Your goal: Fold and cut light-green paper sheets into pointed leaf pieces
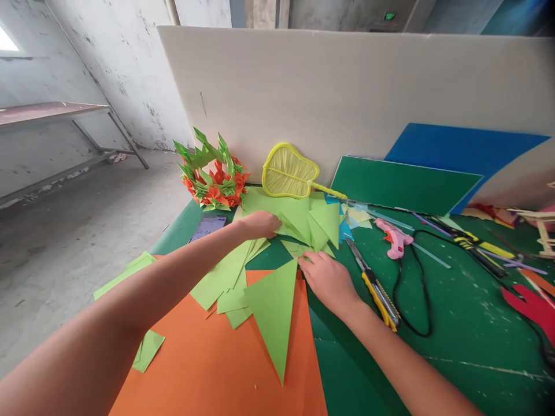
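My right hand [327, 280] has its fingers closed at the top corner of a light green paper triangle [274, 312], whose point hangs down over orange paper [208, 358]. Farther forward, my left hand [262, 224] has its fingers curled together at the edge of a green paper sheet [295, 222] in a loose pile. Its fingertips are partly hidden. More cut green pieces [225, 271] lie between the hands and over the orange paper.
An orange and green folded-paper ring [214, 182], a yellow fan [290, 172] and a phone [208, 227] are at the back. On the right lie a yellow utility knife [377, 294], a pink glue gun [394, 237] with a looped cord, glue sticks and pliers [477, 245].
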`<state>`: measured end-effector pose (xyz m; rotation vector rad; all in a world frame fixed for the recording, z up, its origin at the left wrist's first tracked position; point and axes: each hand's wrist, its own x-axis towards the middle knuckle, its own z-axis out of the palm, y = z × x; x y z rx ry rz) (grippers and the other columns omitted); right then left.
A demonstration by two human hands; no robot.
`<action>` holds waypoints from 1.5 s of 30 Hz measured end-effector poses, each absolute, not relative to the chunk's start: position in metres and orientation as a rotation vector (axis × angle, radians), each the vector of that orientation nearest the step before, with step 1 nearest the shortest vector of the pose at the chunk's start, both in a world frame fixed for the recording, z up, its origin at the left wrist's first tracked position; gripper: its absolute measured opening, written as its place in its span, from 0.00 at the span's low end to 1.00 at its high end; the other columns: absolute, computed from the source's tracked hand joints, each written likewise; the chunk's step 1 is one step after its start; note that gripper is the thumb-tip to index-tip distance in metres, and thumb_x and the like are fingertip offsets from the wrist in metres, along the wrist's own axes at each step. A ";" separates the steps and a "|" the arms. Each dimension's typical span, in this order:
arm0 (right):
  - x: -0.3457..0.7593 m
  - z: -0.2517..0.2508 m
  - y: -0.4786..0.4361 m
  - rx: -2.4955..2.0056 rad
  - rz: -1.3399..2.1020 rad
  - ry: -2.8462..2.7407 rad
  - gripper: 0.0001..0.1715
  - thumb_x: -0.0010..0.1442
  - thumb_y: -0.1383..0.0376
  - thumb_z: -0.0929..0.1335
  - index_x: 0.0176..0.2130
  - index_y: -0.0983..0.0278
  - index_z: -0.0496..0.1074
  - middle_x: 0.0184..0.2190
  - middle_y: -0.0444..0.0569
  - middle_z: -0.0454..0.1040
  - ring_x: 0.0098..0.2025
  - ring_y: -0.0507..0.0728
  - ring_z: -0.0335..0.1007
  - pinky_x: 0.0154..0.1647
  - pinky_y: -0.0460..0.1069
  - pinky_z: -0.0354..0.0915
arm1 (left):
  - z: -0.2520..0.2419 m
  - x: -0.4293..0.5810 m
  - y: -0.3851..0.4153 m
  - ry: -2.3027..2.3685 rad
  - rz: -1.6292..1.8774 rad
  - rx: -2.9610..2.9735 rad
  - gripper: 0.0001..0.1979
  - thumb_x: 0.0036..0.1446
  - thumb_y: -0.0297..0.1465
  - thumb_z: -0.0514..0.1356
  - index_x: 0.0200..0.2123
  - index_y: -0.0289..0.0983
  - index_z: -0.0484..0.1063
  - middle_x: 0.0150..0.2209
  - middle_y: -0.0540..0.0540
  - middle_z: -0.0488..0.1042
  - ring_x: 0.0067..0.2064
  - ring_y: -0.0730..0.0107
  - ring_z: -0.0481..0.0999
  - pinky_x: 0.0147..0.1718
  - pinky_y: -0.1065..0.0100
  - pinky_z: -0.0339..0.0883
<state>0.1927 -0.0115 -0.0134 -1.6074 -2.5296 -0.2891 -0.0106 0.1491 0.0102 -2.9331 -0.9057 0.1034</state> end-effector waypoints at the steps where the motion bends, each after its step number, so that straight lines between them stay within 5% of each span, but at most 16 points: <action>1: 0.193 -0.014 -0.012 -1.606 -0.293 -2.528 0.19 0.68 0.69 0.58 0.50 0.61 0.75 0.48 0.52 0.75 0.43 0.58 0.69 0.32 0.49 0.66 | 0.009 -0.008 0.149 -0.897 0.110 -2.924 0.05 0.55 0.27 0.59 0.36 0.32 0.72 0.32 0.39 0.76 0.31 0.61 0.76 0.28 0.68 0.62; 6: 0.190 -0.015 -0.012 -1.605 -0.277 -2.504 0.18 0.67 0.69 0.60 0.50 0.62 0.74 0.47 0.53 0.75 0.43 0.58 0.69 0.33 0.49 0.65 | 0.003 0.000 0.148 -0.889 0.094 -2.890 0.06 0.56 0.21 0.53 0.33 0.31 0.70 0.26 0.39 0.73 0.27 0.61 0.74 0.27 0.66 0.62; 10: 0.186 -0.013 -0.011 -1.627 -0.255 -2.486 0.16 0.68 0.69 0.60 0.48 0.63 0.73 0.43 0.53 0.76 0.41 0.58 0.68 0.34 0.49 0.63 | 0.005 -0.004 0.145 -0.904 0.072 -2.861 0.11 0.58 0.20 0.49 0.41 0.31 0.67 0.21 0.43 0.70 0.23 0.62 0.72 0.27 0.65 0.62; 15: 0.185 -0.012 -0.010 -1.677 -0.251 -2.483 0.16 0.69 0.69 0.59 0.46 0.64 0.74 0.42 0.53 0.76 0.40 0.58 0.68 0.32 0.49 0.62 | 0.011 -0.011 0.139 -0.809 0.096 -2.866 0.19 0.55 0.17 0.50 0.48 0.37 0.66 0.33 0.43 0.74 0.26 0.68 0.73 0.26 0.69 0.59; 24: 0.190 -0.010 -0.015 -1.698 -0.236 -2.442 0.17 0.68 0.68 0.59 0.47 0.64 0.75 0.44 0.53 0.77 0.40 0.58 0.68 0.32 0.50 0.63 | 0.015 -0.010 0.142 -0.732 0.112 -2.873 0.09 0.61 0.31 0.57 0.43 0.34 0.70 0.39 0.39 0.73 0.33 0.64 0.75 0.28 0.68 0.60; 36: 0.191 -0.015 -0.006 -1.726 -0.314 -2.455 0.18 0.69 0.67 0.59 0.51 0.63 0.73 0.46 0.52 0.76 0.42 0.59 0.67 0.32 0.51 0.63 | 0.011 -0.003 0.138 -0.818 0.143 -2.784 0.08 0.59 0.24 0.52 0.41 0.32 0.68 0.37 0.39 0.72 0.31 0.63 0.75 0.25 0.68 0.60; 45: 0.189 -0.023 0.011 -1.669 -0.306 -2.418 0.22 0.69 0.66 0.58 0.60 0.64 0.65 0.57 0.56 0.70 0.51 0.63 0.67 0.44 0.56 0.66 | 0.016 -0.003 0.139 -0.871 0.155 -2.740 0.10 0.61 0.25 0.51 0.45 0.31 0.67 0.35 0.39 0.73 0.30 0.63 0.75 0.24 0.69 0.59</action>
